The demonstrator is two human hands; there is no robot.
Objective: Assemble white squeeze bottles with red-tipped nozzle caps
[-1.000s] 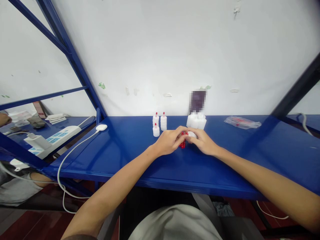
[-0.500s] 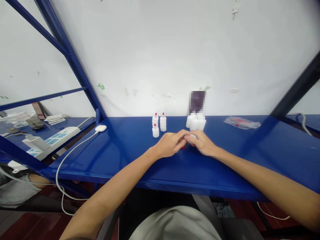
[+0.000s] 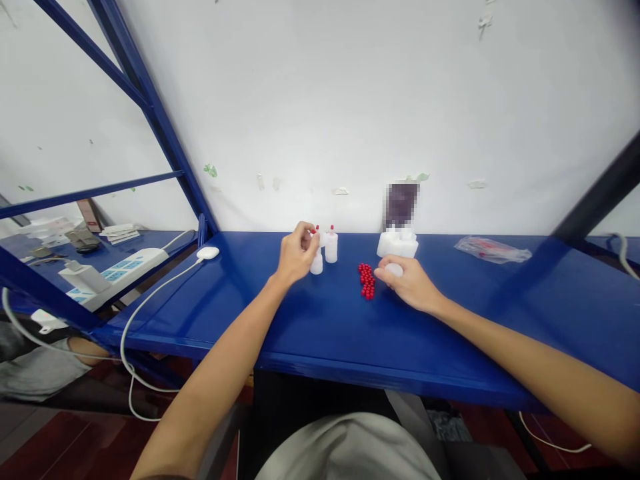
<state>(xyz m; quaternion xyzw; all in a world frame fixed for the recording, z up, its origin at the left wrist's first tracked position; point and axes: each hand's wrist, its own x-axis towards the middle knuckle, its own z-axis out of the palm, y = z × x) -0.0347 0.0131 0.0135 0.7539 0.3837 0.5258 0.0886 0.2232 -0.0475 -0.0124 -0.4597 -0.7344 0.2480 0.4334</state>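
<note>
My left hand (image 3: 299, 253) is at the group of small white bottles with red tips, its fingers closed at the red tip of one. Beside it stands another red-tipped white bottle (image 3: 331, 248). My right hand (image 3: 407, 283) is wrapped round a white bottle (image 3: 394, 269), of which only a rounded part shows. Small red caps (image 3: 367, 281) lie in a patch on the blue table (image 3: 320, 333), just left of my right hand. Behind that hand stands a cluster of white bottles (image 3: 397, 243) near the wall.
A clear plastic bag (image 3: 493, 249) with something red lies at the back right. On the left are a white round device (image 3: 207, 253) with a cable, a power strip (image 3: 131, 267) and a blue metal frame (image 3: 150, 113). Part of another person shows at lower left.
My left hand has parted from my right hand and moved left to the standing bottles. The red caps that were mostly covered now show. My right hand still holds the white bottle.
</note>
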